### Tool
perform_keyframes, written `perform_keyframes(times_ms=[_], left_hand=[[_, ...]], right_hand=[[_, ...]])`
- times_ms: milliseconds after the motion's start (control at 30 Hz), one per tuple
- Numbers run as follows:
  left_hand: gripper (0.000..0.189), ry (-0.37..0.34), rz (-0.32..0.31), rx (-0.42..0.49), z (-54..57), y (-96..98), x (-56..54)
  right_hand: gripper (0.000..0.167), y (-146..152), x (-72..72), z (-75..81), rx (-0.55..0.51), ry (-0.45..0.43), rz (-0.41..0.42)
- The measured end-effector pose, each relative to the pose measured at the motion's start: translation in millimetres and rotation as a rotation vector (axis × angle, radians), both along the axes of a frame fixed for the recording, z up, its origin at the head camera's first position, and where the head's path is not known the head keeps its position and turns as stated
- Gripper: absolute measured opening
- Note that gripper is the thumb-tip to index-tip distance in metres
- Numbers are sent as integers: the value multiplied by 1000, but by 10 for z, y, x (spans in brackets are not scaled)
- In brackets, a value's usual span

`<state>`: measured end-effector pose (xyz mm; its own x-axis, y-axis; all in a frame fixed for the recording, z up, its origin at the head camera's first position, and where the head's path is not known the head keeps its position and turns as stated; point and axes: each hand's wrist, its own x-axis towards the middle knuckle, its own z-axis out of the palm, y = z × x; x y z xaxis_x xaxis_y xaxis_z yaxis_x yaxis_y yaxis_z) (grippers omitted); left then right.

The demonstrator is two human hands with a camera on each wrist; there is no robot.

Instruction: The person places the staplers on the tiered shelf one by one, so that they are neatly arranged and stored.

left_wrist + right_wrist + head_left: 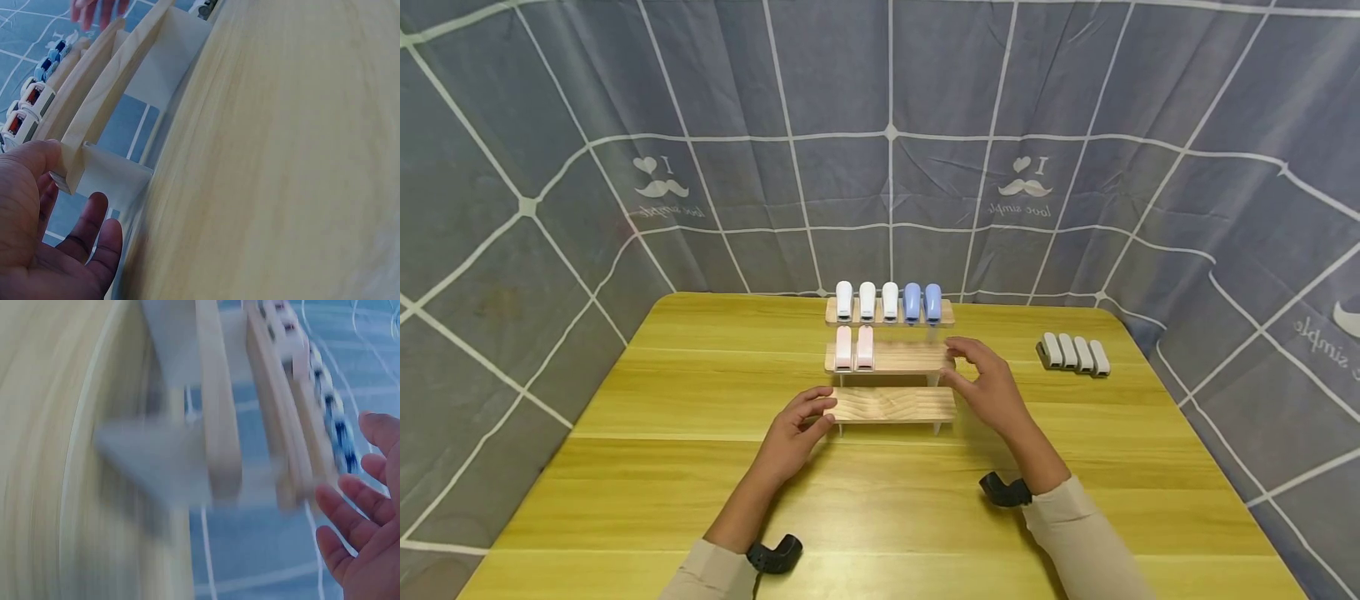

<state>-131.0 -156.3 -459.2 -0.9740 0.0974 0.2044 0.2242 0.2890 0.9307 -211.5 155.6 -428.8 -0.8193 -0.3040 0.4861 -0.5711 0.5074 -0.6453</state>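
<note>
A three-tier wooden rack (895, 405) with pale side supports stands mid-table. Three white staplers (867, 300) and two blue staplers (912, 302) line its top tier. Two pink staplers (854, 348) stand at the left of the middle tier, beside bare board. My left hand (797, 433) is at the left end of the front tier; in the left wrist view its thumb touches the board's end, the lower fingers spread away from it. My right hand (988, 387), loosely curved, holds nothing beside the right end of the middle tier. Motion blurs the right wrist view.
Several whitish staplers (1072, 354) with dark bases stand in a row at the table's right. Behind and around the wooden table (700, 467) hangs a grey-blue curtain (835, 100) with white lines. Both wrists wear black mounts (778, 553).
</note>
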Motion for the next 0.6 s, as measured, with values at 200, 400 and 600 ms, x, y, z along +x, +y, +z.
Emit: perform_keyframes(times_ms=[200,400,600], left_hand=[[26,1,3,-2,-15,-9,-7],[25,4,3,-2,-21,-13,-12],[25,2,-1,0,-17,-10,-9]], right_hand=[[48,568,-78,-81,16,-93,-101],[51,1107,-230,-212,40,-192,-157],[53,1547,-315,-258,65,-255,-258]])
